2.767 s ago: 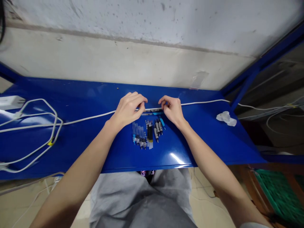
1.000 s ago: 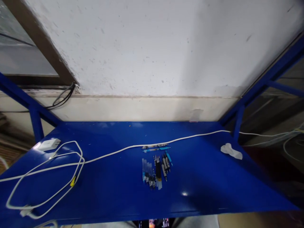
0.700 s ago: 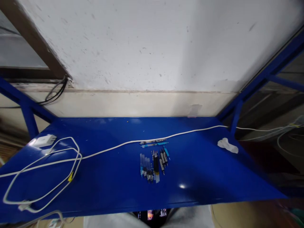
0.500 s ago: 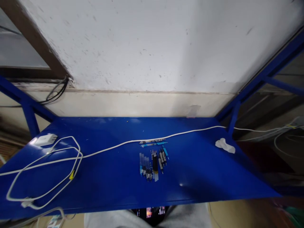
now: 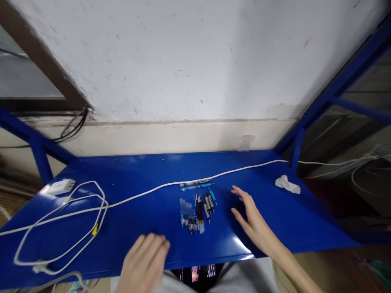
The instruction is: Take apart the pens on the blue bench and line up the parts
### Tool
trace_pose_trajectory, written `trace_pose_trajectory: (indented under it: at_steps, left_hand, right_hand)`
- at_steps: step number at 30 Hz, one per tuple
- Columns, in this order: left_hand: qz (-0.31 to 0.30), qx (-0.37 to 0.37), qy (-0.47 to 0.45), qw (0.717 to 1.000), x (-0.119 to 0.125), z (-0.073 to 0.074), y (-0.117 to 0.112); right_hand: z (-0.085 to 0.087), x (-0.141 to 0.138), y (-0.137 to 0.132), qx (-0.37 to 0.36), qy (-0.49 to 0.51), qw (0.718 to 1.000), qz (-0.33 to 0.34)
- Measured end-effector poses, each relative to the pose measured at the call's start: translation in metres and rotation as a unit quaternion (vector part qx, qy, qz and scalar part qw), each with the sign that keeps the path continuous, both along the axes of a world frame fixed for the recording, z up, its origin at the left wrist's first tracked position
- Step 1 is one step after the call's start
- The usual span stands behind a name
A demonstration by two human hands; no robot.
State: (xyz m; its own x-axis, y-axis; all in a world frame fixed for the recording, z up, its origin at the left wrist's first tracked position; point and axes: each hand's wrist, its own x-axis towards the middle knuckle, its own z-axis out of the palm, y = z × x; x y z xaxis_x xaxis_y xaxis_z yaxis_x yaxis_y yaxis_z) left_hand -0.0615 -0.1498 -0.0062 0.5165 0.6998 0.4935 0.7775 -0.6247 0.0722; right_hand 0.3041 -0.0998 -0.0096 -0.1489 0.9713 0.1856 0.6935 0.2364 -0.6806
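Observation:
My right hand (image 5: 249,213) is over the table to the right of the pen parts, fingers spread and holding nothing. Nearer the front edge, my left hand (image 5: 145,258) is blurred; its palm is hidden and its fingers sit close together. Between the hands, several clear pen barrels (image 5: 187,213) lie side by side. Beside them are dark pen refills (image 5: 199,213), then several grey grip pieces (image 5: 208,203) and a blue piece (image 5: 212,195). Behind these rest a grey pen (image 5: 195,182) and a blue pen (image 5: 197,186), lying crosswise. Neither hand appears to touch them.
A white cable (image 5: 146,192) crosses the blue table (image 5: 128,221) behind the pens and loops at the left. A white adapter (image 5: 61,187) lies far left, a crumpled white tissue (image 5: 287,184) at right. Below the front edge, a lit screen (image 5: 195,273) shows at my lap.
Both my hands have come into view over the table from the front edge, left and right of the pen parts. The parts have not moved; the view has shifted slightly.

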Motion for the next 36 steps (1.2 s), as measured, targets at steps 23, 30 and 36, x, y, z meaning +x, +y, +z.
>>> trace_pose_trajectory:
  at_steps: [23, 30, 36]
  left_hand:
    - [0.120, -0.217, 0.132, 0.960, 0.005, -0.030, 0.066]
    - [0.139, -0.252, 0.135, 0.948, 0.005, -0.028, 0.067]
    - [0.153, -0.257, 0.136, 0.944, 0.009, -0.024, 0.070]
  right_hand:
    - [-0.022, -0.003, 0.000, -0.010, -0.120, 0.993, 0.018]
    - [-0.025, -0.002, 0.001, 0.011, -0.112, 0.993, 0.027]
    - [-0.026, -0.002, 0.002, 0.013, -0.113, 0.993, 0.032]
